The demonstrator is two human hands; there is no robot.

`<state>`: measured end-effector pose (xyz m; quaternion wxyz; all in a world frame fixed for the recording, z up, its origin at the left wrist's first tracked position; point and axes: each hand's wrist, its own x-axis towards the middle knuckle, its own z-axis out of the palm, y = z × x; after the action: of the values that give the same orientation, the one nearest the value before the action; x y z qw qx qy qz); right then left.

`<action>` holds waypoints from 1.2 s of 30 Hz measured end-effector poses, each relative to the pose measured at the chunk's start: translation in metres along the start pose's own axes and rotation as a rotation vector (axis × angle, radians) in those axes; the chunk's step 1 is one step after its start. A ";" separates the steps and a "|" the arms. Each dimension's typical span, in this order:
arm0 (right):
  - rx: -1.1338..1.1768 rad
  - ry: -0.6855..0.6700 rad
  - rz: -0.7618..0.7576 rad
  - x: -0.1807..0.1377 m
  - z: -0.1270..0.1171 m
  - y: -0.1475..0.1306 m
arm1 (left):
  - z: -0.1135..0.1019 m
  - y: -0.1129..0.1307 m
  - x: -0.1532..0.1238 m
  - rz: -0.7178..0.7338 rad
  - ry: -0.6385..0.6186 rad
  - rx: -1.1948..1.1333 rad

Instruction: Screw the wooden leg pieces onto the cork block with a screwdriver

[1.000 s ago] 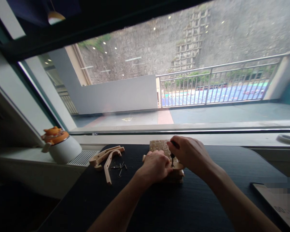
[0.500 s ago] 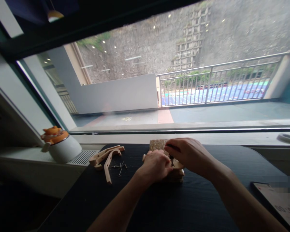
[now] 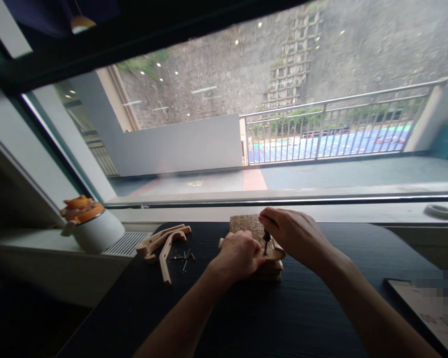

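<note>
Nice setup for driver work: the right hand (image 3: 293,233) has its fingers closed round the handle of what looks like a screwdriver (image 3: 266,244), shaft near upright, tip down at the pale wooden piece (image 3: 276,254). That piece sits on top of the woven block (image 3: 242,222), near the far edge of the dark table (image 3: 321,308). The left hand (image 3: 241,253) is curled down over the piece, fingers bent tight, though I can't tell exactly what's under the palm. My two cents: push straight down while turning, don't let the shaft lean, and mind those left fingers, because they're right beside the tip and a slip would hurt.
</note>
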<state>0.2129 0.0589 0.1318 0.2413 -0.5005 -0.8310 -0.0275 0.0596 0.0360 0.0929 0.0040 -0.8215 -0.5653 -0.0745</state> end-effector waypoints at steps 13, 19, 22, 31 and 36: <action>0.237 -0.099 -0.189 -0.003 -0.004 -0.007 | -0.003 0.003 -0.001 -0.037 -0.024 -0.008; 0.096 -0.025 -0.021 0.000 0.003 -0.009 | -0.003 0.003 -0.001 -0.028 -0.022 -0.002; 0.013 0.035 0.028 0.001 0.005 -0.008 | -0.004 0.003 -0.001 -0.026 -0.016 -0.009; 0.252 -0.134 -0.130 -0.006 -0.005 -0.004 | 0.001 0.000 0.000 -0.021 0.004 0.005; 0.416 -0.148 -0.142 -0.004 -0.002 0.002 | -0.001 0.001 -0.002 -0.018 -0.007 -0.012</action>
<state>0.2168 0.0557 0.1319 0.2749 -0.3810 -0.8673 0.1642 0.0602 0.0340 0.0939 -0.0035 -0.8167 -0.5722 -0.0750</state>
